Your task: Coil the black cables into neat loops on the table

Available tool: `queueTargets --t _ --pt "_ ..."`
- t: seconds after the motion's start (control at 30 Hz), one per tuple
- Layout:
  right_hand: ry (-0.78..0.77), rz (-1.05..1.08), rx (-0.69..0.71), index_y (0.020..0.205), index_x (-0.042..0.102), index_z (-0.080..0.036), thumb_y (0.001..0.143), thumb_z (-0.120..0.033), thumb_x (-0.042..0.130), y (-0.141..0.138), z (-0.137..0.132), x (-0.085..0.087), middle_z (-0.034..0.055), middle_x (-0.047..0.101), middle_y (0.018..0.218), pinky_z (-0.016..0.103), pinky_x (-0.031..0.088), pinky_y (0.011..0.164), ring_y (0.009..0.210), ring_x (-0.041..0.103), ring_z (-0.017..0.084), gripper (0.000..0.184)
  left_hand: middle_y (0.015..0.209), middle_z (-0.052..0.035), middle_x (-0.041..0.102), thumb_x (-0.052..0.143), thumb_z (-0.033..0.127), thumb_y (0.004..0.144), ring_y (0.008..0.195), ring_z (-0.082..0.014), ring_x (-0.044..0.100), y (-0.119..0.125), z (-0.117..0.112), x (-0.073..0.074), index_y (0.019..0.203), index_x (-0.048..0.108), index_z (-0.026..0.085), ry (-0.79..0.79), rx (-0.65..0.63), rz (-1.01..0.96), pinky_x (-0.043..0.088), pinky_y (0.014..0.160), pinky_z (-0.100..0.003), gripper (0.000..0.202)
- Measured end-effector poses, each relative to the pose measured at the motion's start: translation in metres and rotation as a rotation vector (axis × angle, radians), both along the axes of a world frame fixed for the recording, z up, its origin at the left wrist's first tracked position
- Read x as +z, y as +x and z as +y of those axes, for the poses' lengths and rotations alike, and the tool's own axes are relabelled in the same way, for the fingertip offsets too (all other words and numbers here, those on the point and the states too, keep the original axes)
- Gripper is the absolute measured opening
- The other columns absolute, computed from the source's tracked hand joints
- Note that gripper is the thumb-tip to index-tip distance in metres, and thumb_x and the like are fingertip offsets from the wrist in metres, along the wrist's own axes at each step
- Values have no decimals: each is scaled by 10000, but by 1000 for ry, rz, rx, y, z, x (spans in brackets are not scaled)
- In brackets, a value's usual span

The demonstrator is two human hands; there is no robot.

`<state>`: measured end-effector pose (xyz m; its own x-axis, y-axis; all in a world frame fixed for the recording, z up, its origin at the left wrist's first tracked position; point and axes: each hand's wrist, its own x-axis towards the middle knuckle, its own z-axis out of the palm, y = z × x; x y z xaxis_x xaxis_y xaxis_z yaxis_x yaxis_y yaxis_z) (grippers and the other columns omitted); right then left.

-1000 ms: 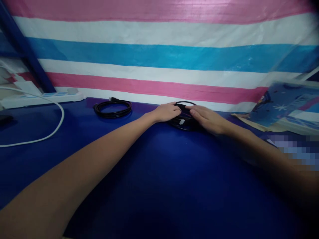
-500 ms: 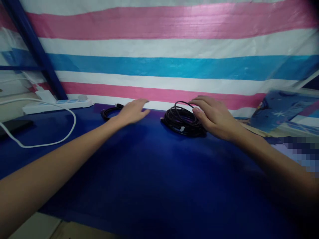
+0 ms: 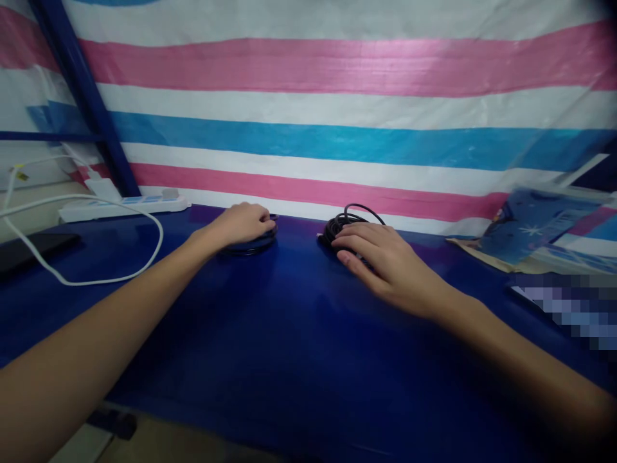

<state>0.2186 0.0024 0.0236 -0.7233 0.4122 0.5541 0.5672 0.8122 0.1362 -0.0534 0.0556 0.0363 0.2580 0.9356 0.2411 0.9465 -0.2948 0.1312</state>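
Observation:
On the dark blue tabletop (image 3: 289,334) lie two coils of black cable. My left hand (image 3: 241,225) is over the smaller cable coil (image 3: 255,245), its fingers curled down and closed on it; the fingertips are partly hidden. The larger cable coil (image 3: 337,226) sits to the right, with a loose loop sticking up at its back and a small plug end at its left side. My right hand (image 3: 380,257) lies palm down over the front and right of this larger coil. Its fingers are stretched out and cover much of the coil.
At the back left stands a white power strip (image 3: 144,204) with a charger (image 3: 103,188) and a looping white cable (image 3: 157,235). A black flat object (image 3: 41,249) lies near it. A blue package (image 3: 523,225) is at right. A striped sheet (image 3: 308,67) hangs behind.
My left hand has closed on the smaller coil, which now sits farther right. My right hand has moved left and down onto the larger coil. The view has shifted slightly.

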Motion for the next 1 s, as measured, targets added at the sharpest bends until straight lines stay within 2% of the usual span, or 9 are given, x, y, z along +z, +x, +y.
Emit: queueTargets --t 0.17,0.23,0.33,0.43,0.6,0.73,0.8,0.9,1.0 --pt "-2 71 -24 1021 656 -150 979 -301 422 0 -1 2 123 714 995 435 500 855 962 662 261 281 638 -38 532 417 410 901 587 -148 450 11 -17 24 684 507 192 257 130 -360 309 581 -321 321" --pt "-32 189 -73 1058 644 -153 958 -299 457 0 -3 4 123 712 1006 422 523 825 928 671 255 257 585 -1 457 443 388 897 530 -105 398 23 -33 32 677 473 189 233 113 -542 288 540 -290 299" --pt "-67 418 -155 1256 549 -172 905 -319 555 1 -4 5 147 630 1253 448 521 883 1097 627 285 381 530 30 303 479 408 890 485 -49 270 41 -59 42 554 367 172 226 -127 -499 197 505 -250 425" --pt "-145 518 -89 1386 441 -215 863 -371 625 2 -5 7 132 497 1434 473 484 969 1262 529 305 575 480 40 255 549 397 847 457 -27 233 50 -78 47 464 322 158 357 -404 -458 177 482 -223 505" --pt "-453 450 40 1010 642 -214 964 -421 473 -6 -15 8 51 718 922 353 542 769 841 689 205 271 427 71 344 670 268 819 407 -23 268 54 -79 35 511 506 167 651 -655 -445 222 426 -212 363" --pt "-799 696 91 886 599 -200 958 -508 458 -14 -20 10 22 685 646 288 540 605 599 669 165 346 730 18 624 720 217 794 713 -99 553 54 -62 23 772 656 190 987 -478 -477 421 665 -243 73" --pt "-958 855 131 882 590 -194 937 -511 498 -15 -19 11 23 686 631 270 537 544 554 659 158 335 857 -24 636 720 191 779 863 -143 575 52 -56 19 868 693 192 1103 -405 -457 434 784 -282 92" --pt "-1077 1031 223 852 613 -191 912 -470 556 -15 -17 12 26 689 659 271 563 567 642 685 168 291 796 -25 622 644 224 842 753 -127 568 51 -55 17 848 708 185 938 -493 -456 423 715 -268 76" --pt "-1083 1089 311 806 639 -200 931 -421 536 -13 -18 14 22 686 695 282 584 690 760 693 161 274 633 16 588 527 339 924 552 -80 487 54 -62 14 768 676 171 384 -674 -364 346 568 -241 274"
